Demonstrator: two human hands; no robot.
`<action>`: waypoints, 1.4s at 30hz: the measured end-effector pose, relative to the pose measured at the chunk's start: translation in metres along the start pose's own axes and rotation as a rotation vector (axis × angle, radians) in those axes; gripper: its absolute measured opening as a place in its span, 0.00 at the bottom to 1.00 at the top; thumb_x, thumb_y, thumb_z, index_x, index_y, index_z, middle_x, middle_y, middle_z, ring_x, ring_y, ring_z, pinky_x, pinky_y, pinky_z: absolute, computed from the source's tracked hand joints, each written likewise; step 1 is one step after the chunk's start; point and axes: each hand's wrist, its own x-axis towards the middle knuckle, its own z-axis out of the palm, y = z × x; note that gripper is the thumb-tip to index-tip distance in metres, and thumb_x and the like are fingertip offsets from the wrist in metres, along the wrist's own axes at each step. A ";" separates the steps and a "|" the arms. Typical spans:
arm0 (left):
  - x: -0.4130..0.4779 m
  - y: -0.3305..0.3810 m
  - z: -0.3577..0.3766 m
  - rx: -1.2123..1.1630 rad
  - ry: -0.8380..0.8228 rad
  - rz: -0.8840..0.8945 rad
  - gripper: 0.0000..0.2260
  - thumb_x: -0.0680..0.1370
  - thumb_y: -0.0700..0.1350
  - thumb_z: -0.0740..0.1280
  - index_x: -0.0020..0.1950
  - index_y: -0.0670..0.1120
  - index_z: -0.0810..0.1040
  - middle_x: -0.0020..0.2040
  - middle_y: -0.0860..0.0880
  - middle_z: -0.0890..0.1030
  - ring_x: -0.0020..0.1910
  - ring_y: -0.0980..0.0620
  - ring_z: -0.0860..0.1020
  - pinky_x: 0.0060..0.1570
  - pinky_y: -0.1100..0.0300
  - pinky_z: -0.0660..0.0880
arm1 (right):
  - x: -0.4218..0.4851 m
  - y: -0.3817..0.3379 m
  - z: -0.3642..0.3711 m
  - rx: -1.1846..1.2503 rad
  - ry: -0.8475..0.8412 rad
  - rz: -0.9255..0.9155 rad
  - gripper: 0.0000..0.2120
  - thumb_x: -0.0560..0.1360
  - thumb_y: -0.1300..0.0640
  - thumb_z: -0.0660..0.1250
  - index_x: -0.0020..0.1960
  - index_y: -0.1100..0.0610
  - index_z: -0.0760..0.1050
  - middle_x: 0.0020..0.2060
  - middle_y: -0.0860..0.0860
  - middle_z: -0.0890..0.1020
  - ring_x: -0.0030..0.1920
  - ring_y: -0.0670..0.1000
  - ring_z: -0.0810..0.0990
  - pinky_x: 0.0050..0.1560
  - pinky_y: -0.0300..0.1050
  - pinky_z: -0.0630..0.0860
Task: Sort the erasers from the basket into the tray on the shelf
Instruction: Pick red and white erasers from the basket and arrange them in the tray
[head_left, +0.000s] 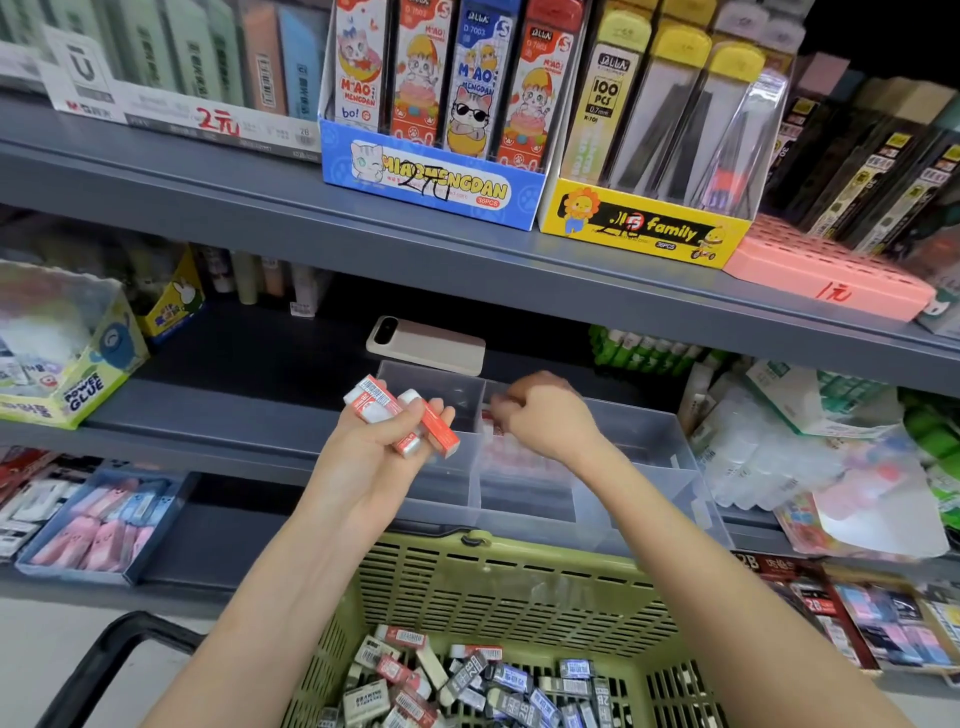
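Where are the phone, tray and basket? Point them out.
phone (431, 345), head view, middle of its back.
tray (649, 431), head view, bare right compartment.
basket (493, 587), head view, far wall.

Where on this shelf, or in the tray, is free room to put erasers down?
The shelf between the Power Glue box and the tray is bare. The tray's left compartment and right compartment look empty. Crowded: the middle compartment, with red erasers and the right hand above it.
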 end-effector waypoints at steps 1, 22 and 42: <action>0.000 0.000 0.000 0.008 -0.001 0.008 0.13 0.75 0.30 0.62 0.56 0.44 0.70 0.51 0.40 0.75 0.43 0.46 0.84 0.41 0.50 0.81 | -0.011 -0.004 -0.001 0.161 0.069 -0.068 0.14 0.78 0.52 0.62 0.37 0.56 0.79 0.35 0.51 0.81 0.36 0.50 0.76 0.38 0.41 0.72; 0.007 0.028 -0.028 0.098 0.087 0.225 0.07 0.80 0.40 0.63 0.57 0.41 0.71 0.44 0.39 0.84 0.49 0.39 0.83 0.45 0.48 0.81 | -0.011 -0.042 0.000 1.226 -0.347 0.066 0.18 0.72 0.74 0.59 0.55 0.55 0.73 0.30 0.57 0.78 0.28 0.50 0.79 0.32 0.39 0.79; 0.002 0.036 -0.034 0.173 0.167 0.357 0.04 0.80 0.40 0.64 0.54 0.45 0.72 0.37 0.47 0.83 0.43 0.48 0.84 0.43 0.56 0.81 | 0.037 -0.030 0.002 -0.416 -0.080 -0.278 0.08 0.69 0.51 0.71 0.48 0.46 0.80 0.45 0.44 0.80 0.51 0.50 0.75 0.44 0.38 0.64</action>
